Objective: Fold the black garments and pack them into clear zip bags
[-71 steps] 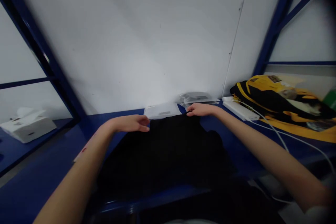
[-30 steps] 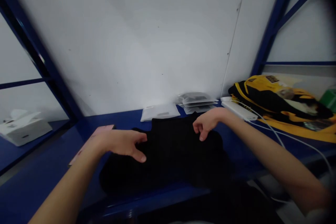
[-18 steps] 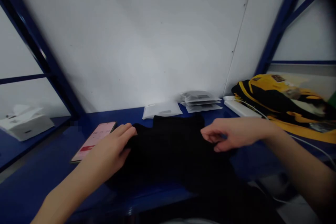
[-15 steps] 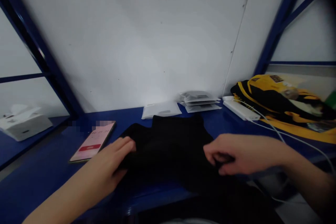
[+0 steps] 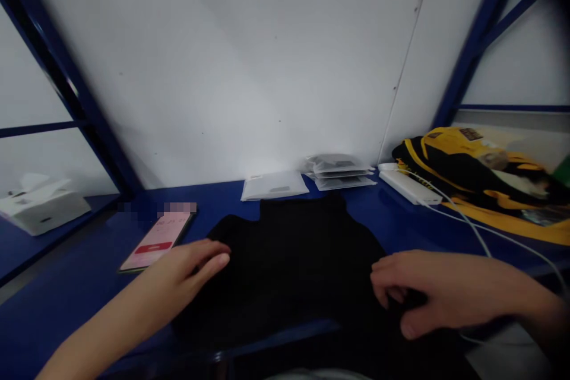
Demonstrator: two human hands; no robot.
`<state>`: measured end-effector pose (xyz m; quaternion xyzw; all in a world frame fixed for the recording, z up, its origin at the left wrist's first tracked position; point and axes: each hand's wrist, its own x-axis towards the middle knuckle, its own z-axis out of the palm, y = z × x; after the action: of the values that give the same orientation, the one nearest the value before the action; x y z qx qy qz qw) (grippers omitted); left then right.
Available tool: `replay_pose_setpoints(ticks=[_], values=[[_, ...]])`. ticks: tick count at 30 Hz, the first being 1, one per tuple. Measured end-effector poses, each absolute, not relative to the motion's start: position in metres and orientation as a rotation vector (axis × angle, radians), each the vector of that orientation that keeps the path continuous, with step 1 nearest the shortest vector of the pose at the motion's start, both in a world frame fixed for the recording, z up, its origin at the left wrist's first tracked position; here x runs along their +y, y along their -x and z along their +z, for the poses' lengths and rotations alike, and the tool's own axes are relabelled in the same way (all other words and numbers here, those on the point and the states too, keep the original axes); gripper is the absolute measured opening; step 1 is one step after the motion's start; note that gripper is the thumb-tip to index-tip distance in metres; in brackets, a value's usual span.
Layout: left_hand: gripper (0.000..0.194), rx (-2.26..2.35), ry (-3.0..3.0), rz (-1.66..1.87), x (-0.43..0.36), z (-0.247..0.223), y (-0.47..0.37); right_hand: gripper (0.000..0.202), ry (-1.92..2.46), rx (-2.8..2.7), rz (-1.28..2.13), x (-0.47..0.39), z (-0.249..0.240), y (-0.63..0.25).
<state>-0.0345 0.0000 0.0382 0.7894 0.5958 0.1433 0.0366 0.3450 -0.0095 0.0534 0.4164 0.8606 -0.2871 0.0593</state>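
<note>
A black garment (image 5: 296,261), with what looks like a high collar at its far end, lies spread on the blue table. My left hand (image 5: 191,264) rests over its left shoulder, fingers stretched out and the thumb tip close beside them; no cloth shows gripped there. At the right edge is my right hand (image 5: 427,285), fingers bent and thumb apart, its fingertips at the cloth. The garment's near part blends into dark shadow, so its lower edge is hard to make out.
The blue table (image 5: 80,273) carries a phone (image 5: 158,237) at left and a tissue box (image 5: 44,208) beyond it. Flat white packets (image 5: 275,185) and stacked clear packets (image 5: 341,171) lie by the wall. A power bank (image 5: 409,186) with white cables sits near a yellow-black bag (image 5: 485,172).
My right hand has moved right and nearer, its thumb spreading from the fingers. My left hand has loosened and flattened on the cloth. The garment's shoulders now lie flatter and wider.
</note>
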Motion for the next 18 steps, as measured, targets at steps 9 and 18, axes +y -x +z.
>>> replay_pose_setpoints(ticks=[9, 18], values=[[0.025, 1.508, -2.530, 0.145, 0.075, 0.053, 0.020, 0.032, -1.380, 2.841, -0.648, 0.019, 0.042, -0.320], [0.018, 1.521, -2.434, 0.133, 0.091, 0.059, 0.019, 0.038, -1.354, 2.778, -0.725, 0.017, 0.037, -0.327]])
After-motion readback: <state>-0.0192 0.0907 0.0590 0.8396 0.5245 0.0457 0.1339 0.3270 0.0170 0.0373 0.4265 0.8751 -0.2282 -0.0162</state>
